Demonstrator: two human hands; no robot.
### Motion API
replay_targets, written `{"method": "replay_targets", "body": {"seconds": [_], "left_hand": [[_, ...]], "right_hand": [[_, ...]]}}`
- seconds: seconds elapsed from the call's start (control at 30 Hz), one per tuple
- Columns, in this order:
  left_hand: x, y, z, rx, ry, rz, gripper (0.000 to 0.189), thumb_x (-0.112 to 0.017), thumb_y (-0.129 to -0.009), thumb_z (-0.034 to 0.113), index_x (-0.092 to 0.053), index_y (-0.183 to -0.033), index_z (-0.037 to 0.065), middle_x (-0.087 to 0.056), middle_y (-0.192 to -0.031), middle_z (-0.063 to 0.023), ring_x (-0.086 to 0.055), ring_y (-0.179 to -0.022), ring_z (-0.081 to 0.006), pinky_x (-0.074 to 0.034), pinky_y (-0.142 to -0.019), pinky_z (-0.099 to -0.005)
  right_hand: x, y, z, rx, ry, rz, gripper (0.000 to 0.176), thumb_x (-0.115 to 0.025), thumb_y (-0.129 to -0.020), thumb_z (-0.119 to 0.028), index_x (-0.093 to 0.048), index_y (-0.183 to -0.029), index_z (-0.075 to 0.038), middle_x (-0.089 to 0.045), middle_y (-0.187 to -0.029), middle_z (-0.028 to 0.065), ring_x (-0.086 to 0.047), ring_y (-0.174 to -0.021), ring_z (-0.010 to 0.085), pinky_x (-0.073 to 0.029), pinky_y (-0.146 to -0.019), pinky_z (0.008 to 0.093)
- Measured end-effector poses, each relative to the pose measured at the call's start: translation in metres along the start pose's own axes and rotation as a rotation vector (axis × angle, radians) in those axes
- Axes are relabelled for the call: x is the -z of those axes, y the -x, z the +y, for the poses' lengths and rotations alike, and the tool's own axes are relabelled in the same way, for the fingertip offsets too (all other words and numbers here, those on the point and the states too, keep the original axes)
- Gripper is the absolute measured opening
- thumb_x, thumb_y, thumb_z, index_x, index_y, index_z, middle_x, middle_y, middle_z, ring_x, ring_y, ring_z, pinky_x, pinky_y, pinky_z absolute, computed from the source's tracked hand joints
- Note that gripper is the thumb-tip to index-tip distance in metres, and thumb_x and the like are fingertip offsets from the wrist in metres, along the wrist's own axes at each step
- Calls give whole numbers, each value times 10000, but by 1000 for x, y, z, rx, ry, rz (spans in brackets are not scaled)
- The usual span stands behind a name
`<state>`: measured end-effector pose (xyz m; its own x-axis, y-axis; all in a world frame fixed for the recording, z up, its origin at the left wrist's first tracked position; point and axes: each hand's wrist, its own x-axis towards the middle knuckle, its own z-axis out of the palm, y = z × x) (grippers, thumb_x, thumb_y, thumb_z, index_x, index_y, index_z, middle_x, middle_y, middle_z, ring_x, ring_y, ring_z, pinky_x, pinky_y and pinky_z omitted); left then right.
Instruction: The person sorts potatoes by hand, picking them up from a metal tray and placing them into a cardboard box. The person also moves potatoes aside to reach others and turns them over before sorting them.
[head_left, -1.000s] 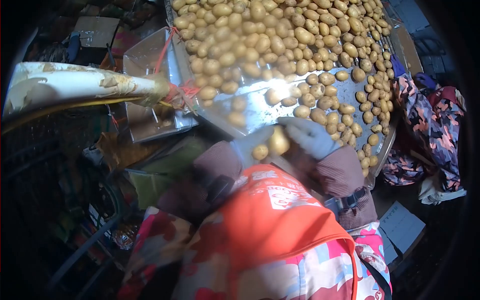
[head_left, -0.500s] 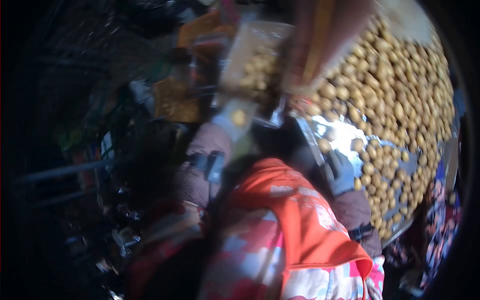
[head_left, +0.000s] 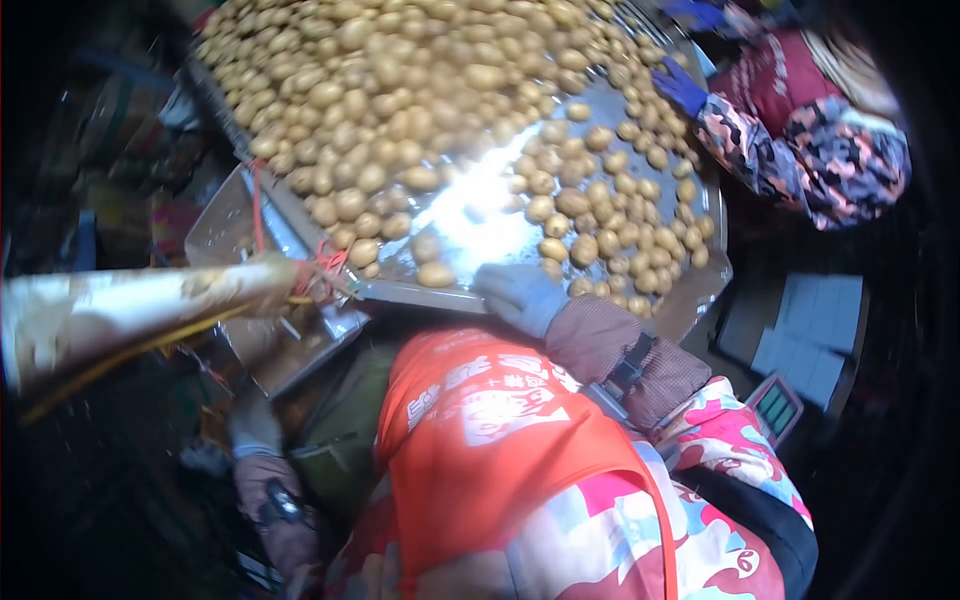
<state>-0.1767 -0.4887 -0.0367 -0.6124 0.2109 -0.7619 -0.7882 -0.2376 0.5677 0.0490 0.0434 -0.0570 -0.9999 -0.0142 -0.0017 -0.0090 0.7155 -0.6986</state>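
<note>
Many potatoes [head_left: 400, 90] lie spread over a shiny metal table [head_left: 470, 220]. My right hand [head_left: 522, 296], in a light grey-blue glove, rests palm down on the table's near edge with its fingers stretched out. It holds nothing, and a few potatoes lie just beside it. At the lower left, my left hand [head_left: 255, 425], in a similar glove, hangs low beside an open box [head_left: 270, 375]. It is dark and blurred there, so its fingers and anything in them cannot be made out.
A pole [head_left: 140, 310] tied with red string [head_left: 328, 262] reaches in from the left to the table corner. Across the table, at the upper right, is a co-worker [head_left: 800, 120] in purple gloves. Papers [head_left: 810, 320] and a device with a screen [head_left: 775, 408] are at the right.
The view has swung toward the potato table, and the co-worker has come into sight. My left hand, earlier by a box with a potato at it, is now lower down. My right hand remains at the table edge.
</note>
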Motion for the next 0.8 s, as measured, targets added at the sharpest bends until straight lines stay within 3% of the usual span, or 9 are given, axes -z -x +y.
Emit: {"method": "replay_targets", "body": {"seconds": [0.07, 0.1, 0.27, 0.33, 0.43, 0.57, 0.7, 0.77, 0.8], "left_hand": [[-63, 13, -49, 236, -24, -247, 511, -530, -1001, 434, -576, -1335, 50, -706, -1040, -93, -658, -734, -150, -543, -592, -250], [-122, 31, -66, 241, -194, -151, 647, -557, -957, 584, -578, -1321, 49, -712, -1013, -100, -615, -647, -123, -488, -501, -214], [-282, 30, -112, 423, -348, -279, 510, -461, -1063, 408, -573, -1308, -26, -733, -1002, -153, -608, -564, -139, -515, -492, -237], [-316, 24, -122, 411, -426, -316, 519, -457, -1063, 412, -570, -1312, -28, -731, -1007, -160, -619, -564, -139, -520, -495, -223], [-346, 15, -132, 420, -533, -454, 550, -447, -1053, 458, -592, -1316, -3, -731, -1094, -131, -657, -724, -131, -525, -648, -204], [-370, 10, -159, 454, -578, -515, 529, -422, -1052, 457, -586, -1319, 30, -705, -1166, -129, -667, -821, -177, -548, -737, -298], [-388, 28, -163, 445, -715, -439, 446, -478, -1025, 418, -619, -1233, 49, -703, -1156, -143, -668, -842, -202, -537, -749, -324], [-397, 8, -179, 388, -822, -361, 403, -510, -1014, 370, -628, -1231, 52, -694, -1179, -139, -668, -900, -210, -538, -786, -332], [-405, -1, -186, 358, -874, -328, 382, -526, -1008, 346, -632, -1231, 54, -690, -1191, -138, -668, -930, -214, -538, -805, -336]], "right_hand": [[19, 27, 0, -250, -152, 124, 428, -641, -871, -120, -596, -1292, -54, -641, -1173, 150, -613, -1095, 343, -499, -960, 412], [37, 42, -1, -418, -214, 253, 436, -635, -883, -115, -585, -1311, -52, -639, -1199, 163, -614, -1107, 349, -503, -965, 407], [118, 68, 51, -761, 162, 708, 654, -730, -851, -249, -495, -1429, -52, -566, -1356, 225, -559, -1244, 360, -458, -1040, 426], [144, 59, 76, -794, 276, 684, 808, -768, -794, -390, -456, -1457, -51, -507, -1414, 226, -527, -1269, 372, -435, -1060, 446], [180, 36, 89, -693, 60, 712, 804, -763, -762, -484, -526, -1406, -65, -479, -1436, 208, -520, -1267, 377, -431, -1060, 451], [172, 10, 110, -859, 186, 321, 578, -747, -799, -396, -659, -1264, -64, -534, -1387, 140, -546, -1240, 297, -450, -1024, 390], [134, 20, 157, -626, -395, 716, 485, -738, -836, -226, -650, -1277, -44, -622, -1238, 133, -584, -1151, 221, -468, -966, 336], [164, 44, 88, -795, -1013, 787, 459, -744, -833, -144, -652, -1267, -25, -655, -1156, 136, -616, -1078, 201, -486, -923, 318], [165, 59, 79, -760, -1063, 835, 437, -740, -831, -108, -662, -1254, -28, -668, -1125, 128, -632, -1032, 191, -499, -879, 312]]}}
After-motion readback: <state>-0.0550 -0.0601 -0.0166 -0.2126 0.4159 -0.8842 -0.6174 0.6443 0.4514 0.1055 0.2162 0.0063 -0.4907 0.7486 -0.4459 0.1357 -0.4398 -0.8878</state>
